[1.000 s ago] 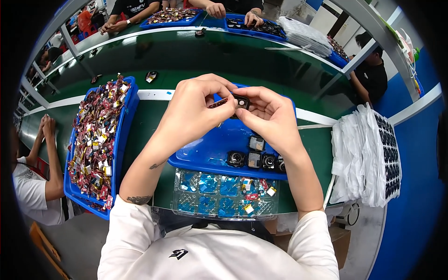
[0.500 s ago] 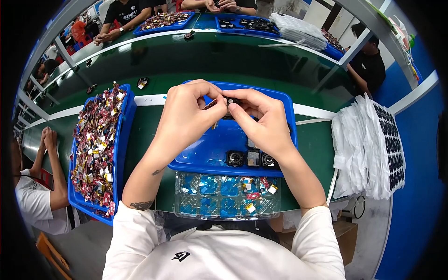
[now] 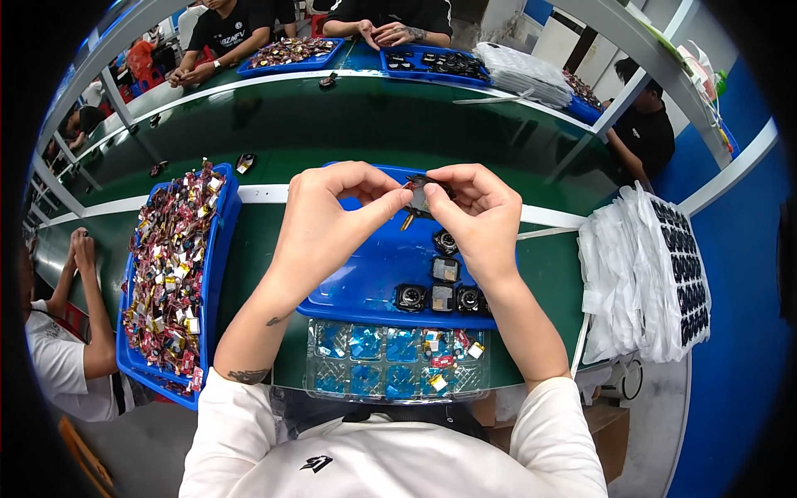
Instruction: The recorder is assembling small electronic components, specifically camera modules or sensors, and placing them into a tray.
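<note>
Over the far part of a blue tray (image 3: 357, 274), both hands work at one small black casing (image 3: 422, 180) with a greyish inner face. My right hand (image 3: 477, 217) is closed on its right side, thumb on the near face and fingers behind. My left hand (image 3: 332, 217) pinches at the casing's left edge, where a bit of red shows; the fingertips hide what exactly they hold. A small yellowish strip (image 3: 407, 221) hangs below the fingertips. Several square black camera-like modules (image 3: 411, 297) lie in the tray's right part, near my right wrist.
A blue bin (image 3: 217, 274) heaped with red circuit boards and silver batteries (image 3: 170, 274) stands left. A clear compartment tray (image 3: 397, 398) with blue film pieces sits in front. White-wrapped stacked trays (image 3: 623, 282) stand right. Co-workers sit across the green bench (image 3: 349, 124) and at left.
My hands have moved apart slightly and lower in the picture, so more of the casing shows. The yellowish strip now hangs in plain sight. The view has shifted a little.
</note>
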A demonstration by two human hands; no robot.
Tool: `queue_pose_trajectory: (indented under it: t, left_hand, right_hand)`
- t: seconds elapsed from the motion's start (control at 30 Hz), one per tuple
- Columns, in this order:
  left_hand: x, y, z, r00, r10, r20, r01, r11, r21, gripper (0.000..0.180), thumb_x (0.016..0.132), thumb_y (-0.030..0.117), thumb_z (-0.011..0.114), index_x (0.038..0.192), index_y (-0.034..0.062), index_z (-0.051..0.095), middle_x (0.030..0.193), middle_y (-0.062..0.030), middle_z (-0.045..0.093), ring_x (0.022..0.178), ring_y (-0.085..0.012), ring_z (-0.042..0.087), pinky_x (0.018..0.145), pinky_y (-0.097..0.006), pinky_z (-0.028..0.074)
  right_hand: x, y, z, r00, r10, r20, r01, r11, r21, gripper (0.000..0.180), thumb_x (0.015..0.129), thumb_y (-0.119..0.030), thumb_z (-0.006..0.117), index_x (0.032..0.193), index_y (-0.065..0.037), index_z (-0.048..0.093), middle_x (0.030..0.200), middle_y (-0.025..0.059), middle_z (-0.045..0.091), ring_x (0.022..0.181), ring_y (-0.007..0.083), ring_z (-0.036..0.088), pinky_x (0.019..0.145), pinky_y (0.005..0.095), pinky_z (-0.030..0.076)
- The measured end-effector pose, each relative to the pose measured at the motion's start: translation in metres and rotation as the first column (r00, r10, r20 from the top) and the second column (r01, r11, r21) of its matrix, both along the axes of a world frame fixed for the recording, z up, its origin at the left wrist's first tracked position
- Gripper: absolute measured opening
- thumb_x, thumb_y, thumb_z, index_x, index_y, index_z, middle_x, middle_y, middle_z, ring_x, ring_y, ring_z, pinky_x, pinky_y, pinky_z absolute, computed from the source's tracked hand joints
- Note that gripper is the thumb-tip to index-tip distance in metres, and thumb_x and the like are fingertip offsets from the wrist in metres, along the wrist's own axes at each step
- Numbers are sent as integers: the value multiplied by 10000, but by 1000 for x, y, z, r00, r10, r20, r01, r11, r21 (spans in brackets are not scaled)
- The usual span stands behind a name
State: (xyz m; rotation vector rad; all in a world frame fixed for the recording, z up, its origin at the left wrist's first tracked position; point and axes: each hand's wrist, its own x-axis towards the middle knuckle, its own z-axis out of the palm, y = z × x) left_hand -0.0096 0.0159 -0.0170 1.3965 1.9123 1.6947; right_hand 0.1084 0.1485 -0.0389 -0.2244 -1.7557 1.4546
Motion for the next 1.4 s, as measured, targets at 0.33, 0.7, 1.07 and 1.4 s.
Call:
queue_pose_trajectory:
  t: [0.33,0.7,1.07,1.4]
  left_hand:
    - [4,4,-1,949,-85,304,68,996,65,148,803,82,727,877,-37,680,754,-71,674,701,-80,627,644,-210,507]
    - [-8,11,-10,983,-84,162,78,996,39,152,787,151,741,814,7,701,706,-3,638,633,-24,516,565,-180,400]
    - [-32,42,-11,990,-38,135,53,992,-114,140,809,125,704,821,-13,684,759,-71,683,715,-96,626,672,-216,484]
    - [-177,107,-91,880,381,-285,-471,610,-637,342,621,353,811,785,59,746,798,-132,702,781,-252,682,728,-353,520]
  right_hand:
    - [5,-8,5,999,-26,-24,29,994,102,153,792,-27,684,933,27,661,842,88,684,755,124,665,682,239,533]
    - [7,1,11,989,125,72,-131,989,72,152,828,-33,648,966,29,650,886,95,685,779,122,666,707,243,535]
    - [11,18,14,978,-207,-11,194,892,408,172,790,-62,651,951,-4,640,951,106,662,800,194,670,688,286,517]
    - [18,18,24,969,-240,-56,233,819,524,129,782,-80,644,894,-17,641,841,103,658,726,187,661,646,290,496]
